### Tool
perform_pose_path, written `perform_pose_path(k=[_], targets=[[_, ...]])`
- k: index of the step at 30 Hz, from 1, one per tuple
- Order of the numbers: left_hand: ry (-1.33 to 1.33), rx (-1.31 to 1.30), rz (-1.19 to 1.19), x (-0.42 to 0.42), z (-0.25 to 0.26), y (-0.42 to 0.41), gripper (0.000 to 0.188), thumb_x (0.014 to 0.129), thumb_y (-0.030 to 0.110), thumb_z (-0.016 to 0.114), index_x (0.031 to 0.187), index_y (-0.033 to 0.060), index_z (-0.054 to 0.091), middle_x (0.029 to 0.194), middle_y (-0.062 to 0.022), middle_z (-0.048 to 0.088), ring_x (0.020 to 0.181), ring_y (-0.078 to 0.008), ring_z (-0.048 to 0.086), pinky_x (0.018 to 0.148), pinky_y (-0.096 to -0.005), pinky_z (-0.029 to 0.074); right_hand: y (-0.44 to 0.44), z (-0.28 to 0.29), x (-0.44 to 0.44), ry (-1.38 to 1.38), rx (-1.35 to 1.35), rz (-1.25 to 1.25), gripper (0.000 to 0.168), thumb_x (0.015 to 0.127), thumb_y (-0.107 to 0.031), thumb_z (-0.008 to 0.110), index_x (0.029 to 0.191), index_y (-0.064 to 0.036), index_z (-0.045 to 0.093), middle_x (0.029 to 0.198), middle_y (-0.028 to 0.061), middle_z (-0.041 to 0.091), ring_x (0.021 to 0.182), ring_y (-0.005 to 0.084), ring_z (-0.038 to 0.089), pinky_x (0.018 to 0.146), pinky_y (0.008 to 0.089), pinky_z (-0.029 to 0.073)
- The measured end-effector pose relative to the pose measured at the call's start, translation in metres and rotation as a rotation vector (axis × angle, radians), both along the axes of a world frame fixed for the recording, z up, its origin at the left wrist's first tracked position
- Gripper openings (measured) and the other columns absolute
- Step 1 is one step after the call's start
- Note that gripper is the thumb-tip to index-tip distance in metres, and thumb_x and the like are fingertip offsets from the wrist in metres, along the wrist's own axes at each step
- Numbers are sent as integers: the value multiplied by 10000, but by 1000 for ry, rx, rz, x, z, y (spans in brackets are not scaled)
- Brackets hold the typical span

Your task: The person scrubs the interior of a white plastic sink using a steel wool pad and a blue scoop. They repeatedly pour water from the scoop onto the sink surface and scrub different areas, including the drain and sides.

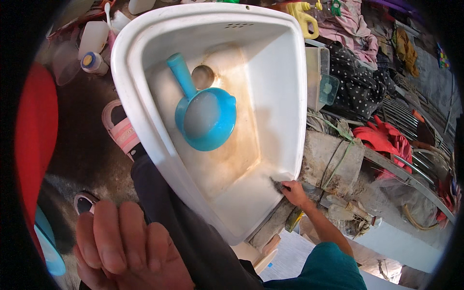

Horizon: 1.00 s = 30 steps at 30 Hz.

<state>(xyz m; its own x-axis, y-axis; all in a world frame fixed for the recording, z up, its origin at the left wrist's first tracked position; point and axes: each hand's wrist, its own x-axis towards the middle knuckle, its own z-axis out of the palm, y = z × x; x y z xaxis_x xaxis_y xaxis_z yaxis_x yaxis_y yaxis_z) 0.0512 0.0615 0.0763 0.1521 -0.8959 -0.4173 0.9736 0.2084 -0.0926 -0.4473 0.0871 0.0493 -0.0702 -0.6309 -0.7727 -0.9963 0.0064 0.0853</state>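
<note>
A white ceramic sink basin (125,54) lies before me, its floor stained brown around the round drain hole (203,77). My right hand (295,193) pinches a dark scouring pad (277,185) against the basin's inner wall, close to the near right rim. Inside the basin rests a blue plastic dipper (214,142) holding cloudy water, its handle directed to the upper left. At the lower left, close to the camera, my left hand (123,243) is raised with its fingers curled in. Nothing shows in it, and it touches nothing that I can see.
A concrete block (331,156), red rubber gloves (380,137) and metal rods lie right of the basin. Behind it are a yellow spray bottle (302,18) and piled cloth (357,72). A pink slipper (123,136), a capped bottle (93,63) and a red object (36,145) are on the left.
</note>
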Motion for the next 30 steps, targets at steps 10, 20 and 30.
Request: perform_pose_path(k=[10, 20, 30], targets=[[-24, 17, -48, -6, -3, 0, 171, 875, 193, 425, 708, 163, 405, 763, 33, 392, 762, -140, 358, 694, -287, 336, -68, 6, 12, 17, -274, 728, 294, 674, -45, 560, 965, -26, 596, 1037, 106, 577, 896, 294, 520, 794, 365, 435], [-108, 15, -49, -3, 5, -2, 125, 885, 219, 431, 779, 154, 448, 799, 22, 393, 750, -139, 334, 664, -283, 300, -49, 16, -22, -45, -168, 878, 258, 714, -52, 547, 963, -42, 612, 1074, 89, 594, 954, 265, 535, 800, 388, 448], [-130, 61, -17, -5, 10, -1, 177, 918, 237, 407, 774, 135, 427, 774, -4, 382, 724, -142, 333, 654, -292, 307, -76, 16, 7, -57, -214, 486, 244, 747, -105, 569, 978, -44, 621, 1014, 133, 607, 907, 304, 561, 791, 379, 453]])
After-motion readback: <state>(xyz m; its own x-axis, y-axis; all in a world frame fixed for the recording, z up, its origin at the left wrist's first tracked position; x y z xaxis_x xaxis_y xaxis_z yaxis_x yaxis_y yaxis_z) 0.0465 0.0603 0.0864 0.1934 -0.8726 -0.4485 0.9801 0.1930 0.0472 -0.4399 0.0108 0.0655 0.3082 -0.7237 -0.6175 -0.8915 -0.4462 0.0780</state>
